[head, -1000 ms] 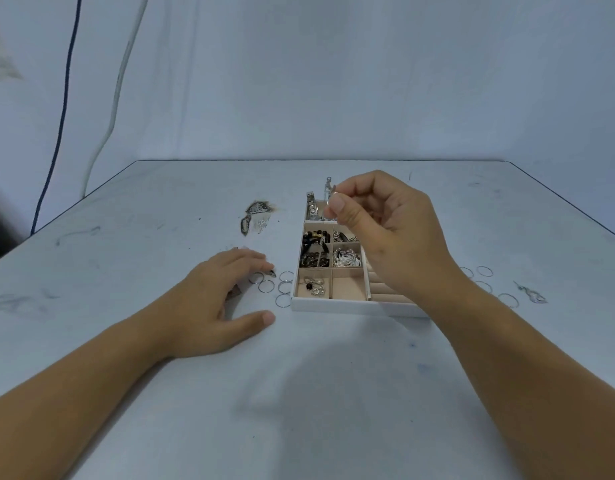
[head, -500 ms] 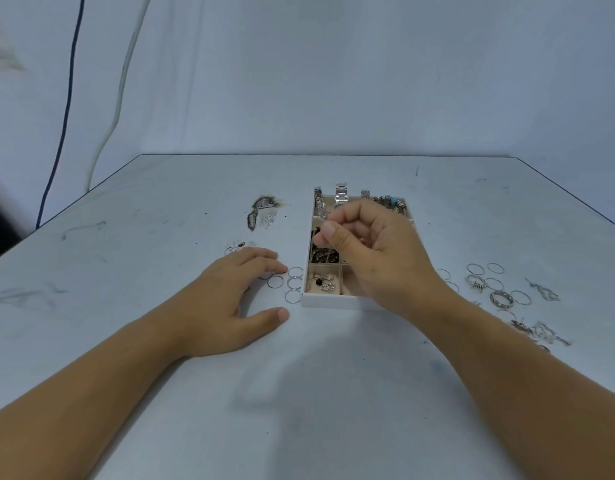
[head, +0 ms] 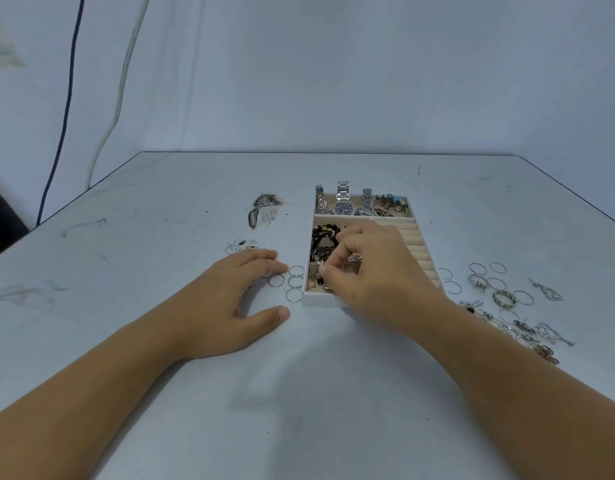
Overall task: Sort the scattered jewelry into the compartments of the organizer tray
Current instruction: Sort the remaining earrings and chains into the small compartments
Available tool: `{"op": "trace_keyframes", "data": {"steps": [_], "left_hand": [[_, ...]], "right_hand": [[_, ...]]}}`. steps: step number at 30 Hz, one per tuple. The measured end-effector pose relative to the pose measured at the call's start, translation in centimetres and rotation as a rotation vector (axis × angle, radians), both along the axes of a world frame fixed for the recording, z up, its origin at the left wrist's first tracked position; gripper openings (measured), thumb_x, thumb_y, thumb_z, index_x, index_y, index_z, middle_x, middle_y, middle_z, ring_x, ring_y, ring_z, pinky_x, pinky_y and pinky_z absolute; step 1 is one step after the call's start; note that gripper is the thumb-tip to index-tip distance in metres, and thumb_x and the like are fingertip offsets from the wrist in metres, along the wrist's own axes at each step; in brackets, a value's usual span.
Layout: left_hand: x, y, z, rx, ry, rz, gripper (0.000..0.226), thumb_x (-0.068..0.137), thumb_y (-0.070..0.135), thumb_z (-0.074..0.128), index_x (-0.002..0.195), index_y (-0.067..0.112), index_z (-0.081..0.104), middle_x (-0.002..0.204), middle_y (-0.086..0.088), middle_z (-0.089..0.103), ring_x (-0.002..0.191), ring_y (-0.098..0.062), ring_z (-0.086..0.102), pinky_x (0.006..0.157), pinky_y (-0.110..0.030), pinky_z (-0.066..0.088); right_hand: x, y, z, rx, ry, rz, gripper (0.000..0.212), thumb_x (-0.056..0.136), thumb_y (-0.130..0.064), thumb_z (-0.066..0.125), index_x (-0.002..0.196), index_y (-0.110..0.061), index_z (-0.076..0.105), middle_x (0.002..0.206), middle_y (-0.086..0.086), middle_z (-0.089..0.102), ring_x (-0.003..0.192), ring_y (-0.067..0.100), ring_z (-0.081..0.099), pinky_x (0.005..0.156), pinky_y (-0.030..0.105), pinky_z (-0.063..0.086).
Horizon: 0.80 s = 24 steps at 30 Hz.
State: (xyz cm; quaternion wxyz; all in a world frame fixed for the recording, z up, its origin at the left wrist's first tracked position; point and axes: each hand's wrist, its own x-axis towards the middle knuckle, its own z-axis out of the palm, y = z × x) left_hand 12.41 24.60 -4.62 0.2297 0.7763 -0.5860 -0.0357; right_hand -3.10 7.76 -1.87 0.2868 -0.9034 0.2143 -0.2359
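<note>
Fingers (head: 334, 273) of the right hand (head: 379, 275) are curled close together over the near left boxes of the tray (head: 320, 301). I cannot tell if they pinch a piece. The left hand (head: 236, 292) lies flat on the bench (head: 160, 237), touching thin hoops (head: 295, 283). Watches (head: 344, 206) fill the far box and black beads (head: 325, 232) sit in a middle one. The ring rows (head: 415, 242) look bare. Many rings (head: 503, 297) lie loose on the right, so I think about half is left.
</note>
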Motion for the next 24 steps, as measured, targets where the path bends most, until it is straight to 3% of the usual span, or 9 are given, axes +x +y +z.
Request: {"op": "trace_keyframes", "data": {"steps": [4, 8, 14, 18, 24], "left_hand": [[0.0, 0.0, 0.0, 0.001, -0.002, 0.003, 0.063, 0.078, 0.067, 0.050, 0.134, 0.039, 0.045, 0.144, 0.021, 0.035, 0.134, 0.006, 0.028, 0.112, -0.026, 0.029], [-0.2, 0.0, 0.0, 0.009, -0.010, 0.001, 0.062, 0.079, 0.066, 0.050, 0.135, 0.039, 0.043, 0.146, 0.021, 0.034, 0.135, 0.006, 0.027, 0.113, -0.024, 0.027], [-0.2, 0.1, 0.1, 0.025, -0.020, 0.005, 0.063, 0.079, 0.068, 0.048, 0.136, 0.040, 0.041, 0.148, 0.021, 0.032, 0.136, 0.006, 0.026, 0.113, -0.023, 0.025], [-0.3, 0.1, 0.2, 0.030, -0.019, 0.009, 0.066, 0.078, 0.069, 0.046, 0.137, 0.039, 0.041, 0.148, 0.021, 0.031, 0.136, 0.005, 0.025, 0.113, -0.023, 0.024], [-0.9, -0.3, 0.9, -0.047, 0.001, 0.000, 0.060, 0.080, 0.065, 0.046, 0.133, 0.038, 0.046, 0.143, 0.021, 0.038, 0.133, 0.006, 0.031, 0.108, -0.025, 0.032]], "right_hand": [[-0.1, 0.1, -0.1, -0.048, 0.054, 0.006, 0.010, 0.076, -0.029, 0.070, 0.069, -0.022, 0.067, 0.103, -0.011, 0.050, 0.112, 0.012, 0.039, 0.085, 0.021, 0.027], [0.0, 0.0, -0.2, -0.093, 0.055, 0.037, 0.008, 0.078, -0.032, 0.067, 0.072, -0.027, 0.066, 0.101, -0.010, 0.054, 0.108, 0.016, 0.044, 0.091, 0.030, 0.035], [0.1, -0.3, -0.3, -0.166, 0.096, 0.083, 0.020, 0.083, -0.038, 0.061, 0.067, -0.026, 0.066, 0.099, -0.014, 0.054, 0.109, 0.013, 0.045, 0.092, 0.036, 0.038], [-0.2, -0.8, 0.3, -0.141, 0.077, 0.135, 0.013, 0.083, -0.041, 0.062, 0.086, -0.030, 0.066, 0.103, -0.012, 0.056, 0.105, 0.009, 0.042, 0.093, 0.034, 0.039], [-1.8, -3.4, 2.6, -0.170, 0.107, 0.121, 0.025, 0.085, -0.041, 0.062, 0.107, -0.030, 0.063, 0.110, -0.009, 0.054, 0.111, 0.010, 0.045, 0.087, 0.025, 0.034]]}}
